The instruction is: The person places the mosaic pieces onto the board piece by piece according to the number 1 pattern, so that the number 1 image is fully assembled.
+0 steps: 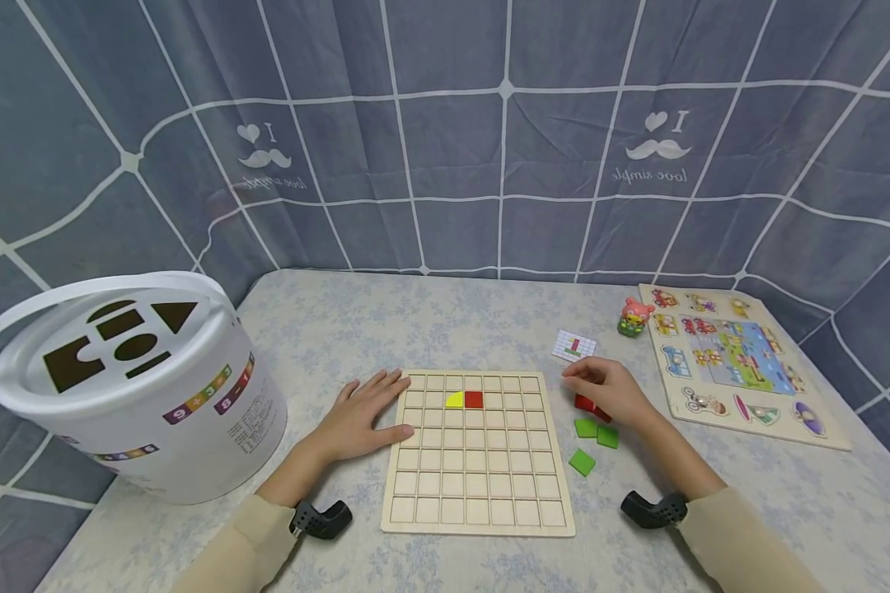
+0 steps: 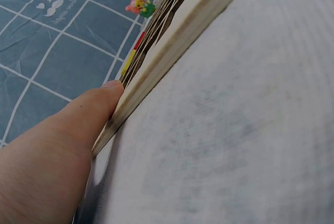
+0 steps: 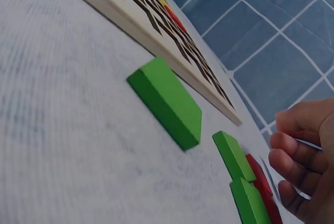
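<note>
Your left hand (image 1: 359, 420) lies spread at the left side of the wooden board (image 1: 473, 484), thumb over its edge. On the board, a yellow piece (image 1: 455, 401) and a red block (image 1: 474, 399) sit next to each other in the second row from the far side. Your right hand (image 1: 611, 391) hovers off the board's right side, fingers bent in to a narrow gap, above the loose red blocks (image 1: 583, 403); I can't tell whether anything is pinched inside it. Nearer you along that same side of the board lie two green blocks (image 1: 607, 436) together and a third green block (image 1: 582, 462) by itself. A small printed card (image 1: 564, 342) lies beyond the board's far right corner.

The red blocks look the likeliest trouble: they sit close to the paired greens right of the board, so a low or wide grasp could knock one into another. Your right hand also comes near the card, and a brush from your fingertips could turn or slide it. If your left thumb pushes on the board's edge, the board could shift under its pieces.
</note>
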`<move>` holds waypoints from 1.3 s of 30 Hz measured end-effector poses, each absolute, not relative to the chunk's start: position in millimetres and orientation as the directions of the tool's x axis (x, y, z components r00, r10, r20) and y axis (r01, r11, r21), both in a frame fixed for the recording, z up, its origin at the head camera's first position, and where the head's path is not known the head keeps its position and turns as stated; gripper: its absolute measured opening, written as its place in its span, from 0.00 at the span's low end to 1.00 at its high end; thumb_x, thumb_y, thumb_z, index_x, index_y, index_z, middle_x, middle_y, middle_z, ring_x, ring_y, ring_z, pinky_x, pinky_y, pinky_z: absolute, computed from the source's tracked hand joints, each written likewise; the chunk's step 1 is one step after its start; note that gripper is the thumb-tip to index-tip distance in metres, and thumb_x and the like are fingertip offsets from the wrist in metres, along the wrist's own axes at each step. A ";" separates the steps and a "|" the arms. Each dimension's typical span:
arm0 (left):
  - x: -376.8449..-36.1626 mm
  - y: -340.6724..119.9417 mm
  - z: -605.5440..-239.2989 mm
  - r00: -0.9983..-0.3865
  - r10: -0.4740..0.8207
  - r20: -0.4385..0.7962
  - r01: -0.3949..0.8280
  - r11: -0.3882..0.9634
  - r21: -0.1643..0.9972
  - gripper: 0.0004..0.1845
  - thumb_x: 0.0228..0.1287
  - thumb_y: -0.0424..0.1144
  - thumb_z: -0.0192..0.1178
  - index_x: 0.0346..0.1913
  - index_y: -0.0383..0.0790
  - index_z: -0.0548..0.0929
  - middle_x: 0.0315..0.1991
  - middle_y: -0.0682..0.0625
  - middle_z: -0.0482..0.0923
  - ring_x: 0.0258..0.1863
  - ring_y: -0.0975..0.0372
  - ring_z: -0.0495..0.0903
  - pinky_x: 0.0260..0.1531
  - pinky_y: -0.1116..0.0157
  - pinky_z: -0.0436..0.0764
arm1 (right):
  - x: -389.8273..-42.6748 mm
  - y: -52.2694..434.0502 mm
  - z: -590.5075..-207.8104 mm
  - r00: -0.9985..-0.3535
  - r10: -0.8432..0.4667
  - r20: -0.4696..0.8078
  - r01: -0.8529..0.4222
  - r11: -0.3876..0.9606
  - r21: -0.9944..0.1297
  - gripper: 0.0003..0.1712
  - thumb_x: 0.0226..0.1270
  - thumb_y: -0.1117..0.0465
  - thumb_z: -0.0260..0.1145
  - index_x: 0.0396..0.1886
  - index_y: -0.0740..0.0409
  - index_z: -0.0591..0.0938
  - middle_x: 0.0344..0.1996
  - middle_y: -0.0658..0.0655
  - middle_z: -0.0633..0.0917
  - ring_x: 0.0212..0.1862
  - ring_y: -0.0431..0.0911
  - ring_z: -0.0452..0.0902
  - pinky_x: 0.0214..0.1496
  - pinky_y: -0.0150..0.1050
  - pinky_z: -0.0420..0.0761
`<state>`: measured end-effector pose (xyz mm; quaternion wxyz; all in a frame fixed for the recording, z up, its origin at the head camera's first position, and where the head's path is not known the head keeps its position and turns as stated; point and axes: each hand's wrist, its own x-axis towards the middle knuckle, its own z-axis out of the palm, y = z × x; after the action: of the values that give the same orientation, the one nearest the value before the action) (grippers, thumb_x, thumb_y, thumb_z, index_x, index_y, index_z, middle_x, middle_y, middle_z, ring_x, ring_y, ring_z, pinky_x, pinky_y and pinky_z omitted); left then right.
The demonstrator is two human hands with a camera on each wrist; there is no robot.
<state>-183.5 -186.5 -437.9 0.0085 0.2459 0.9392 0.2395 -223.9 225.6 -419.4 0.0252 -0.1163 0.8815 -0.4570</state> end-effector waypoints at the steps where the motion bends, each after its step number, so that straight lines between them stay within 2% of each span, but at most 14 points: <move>1: -183.5 -186.5 -437.9 -0.879 0.466 0.101 0.457 0.765 0.454 0.44 0.62 0.63 0.59 0.76 0.46 0.61 0.75 0.46 0.55 0.75 0.50 0.49 0.68 0.39 0.44 | -223.7 227.0 -419.9 -0.973 -0.225 0.059 -0.178 0.555 -0.813 0.13 0.69 0.58 0.66 0.45 0.64 0.84 0.36 0.56 0.84 0.36 0.46 0.75 0.37 0.35 0.76; 11: -184.2 -186.3 -438.7 -0.876 0.471 0.101 0.462 0.763 0.452 0.44 0.62 0.63 0.59 0.76 0.46 0.61 0.75 0.46 0.55 0.75 0.51 0.49 0.68 0.40 0.44 | -222.5 241.9 -425.0 -0.980 -0.190 0.058 -0.165 0.616 -0.771 0.13 0.68 0.57 0.67 0.43 0.63 0.84 0.32 0.54 0.82 0.35 0.48 0.73 0.34 0.36 0.74; 20: -184.3 -185.8 -439.5 -0.876 0.471 0.101 0.463 0.764 0.450 0.44 0.62 0.63 0.59 0.76 0.46 0.61 0.75 0.46 0.55 0.75 0.50 0.49 0.68 0.40 0.43 | -220.5 248.2 -428.2 -0.973 -0.221 0.064 -0.193 0.633 -0.750 0.14 0.66 0.56 0.69 0.42 0.62 0.84 0.29 0.53 0.80 0.32 0.47 0.72 0.32 0.35 0.72; 34: -184.0 -186.1 -436.4 -0.877 0.469 0.100 0.460 0.762 0.457 0.44 0.62 0.62 0.59 0.76 0.45 0.61 0.75 0.45 0.55 0.75 0.50 0.49 0.68 0.40 0.43 | -219.0 253.4 -431.4 -0.960 -0.271 0.078 -0.247 0.675 -0.695 0.17 0.59 0.53 0.74 0.42 0.59 0.84 0.37 0.53 0.82 0.38 0.46 0.71 0.41 0.39 0.72; 39: -183.2 -186.7 -436.6 -0.876 0.471 0.101 0.463 0.764 0.450 0.43 0.62 0.62 0.59 0.76 0.45 0.61 0.75 0.45 0.55 0.75 0.50 0.49 0.67 0.39 0.44 | -218.4 251.5 -432.4 -0.954 -0.286 0.089 -0.265 0.667 -0.697 0.14 0.58 0.56 0.75 0.39 0.59 0.85 0.36 0.53 0.81 0.36 0.45 0.70 0.39 0.38 0.72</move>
<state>-183.2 -186.7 -436.6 0.0091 0.2486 0.9390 0.2374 -218.4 251.5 -432.4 0.0141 -0.1508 0.9128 -0.3793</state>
